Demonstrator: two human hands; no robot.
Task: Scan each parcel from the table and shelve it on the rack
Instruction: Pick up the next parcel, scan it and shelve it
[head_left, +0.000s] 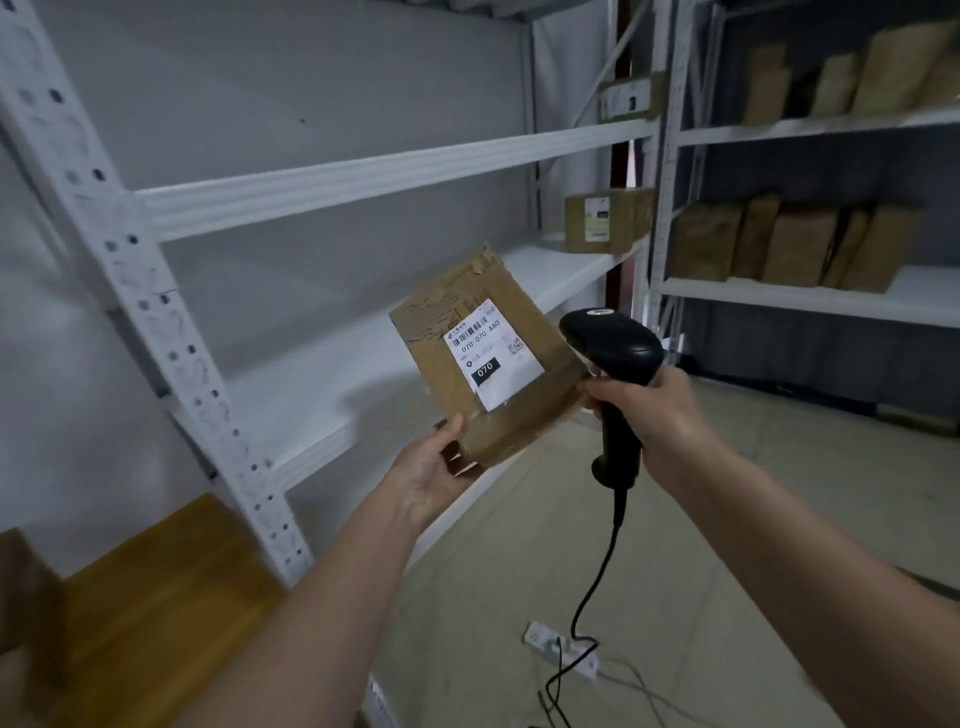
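My left hand (434, 467) holds a flat brown cardboard parcel (441, 332) by its lower corner, thumb on top, tilted so its white shipping label (491, 353) faces me. My right hand (654, 415) grips the handle of a black barcode scanner (615, 345), whose head sits just right of the parcel's label. The scanner's cable (597, 582) hangs down to the floor. Behind the parcel runs the white rack's middle shelf (322, 384), bare near the parcel.
One brown box (605, 221) stands at the far end of that shelf, another (626, 96) on the shelf above. A second rack (810, 291) at right holds several brown parcels. A wooden table (156, 597) lies at lower left. A power strip (563, 649) lies on the tiled floor.
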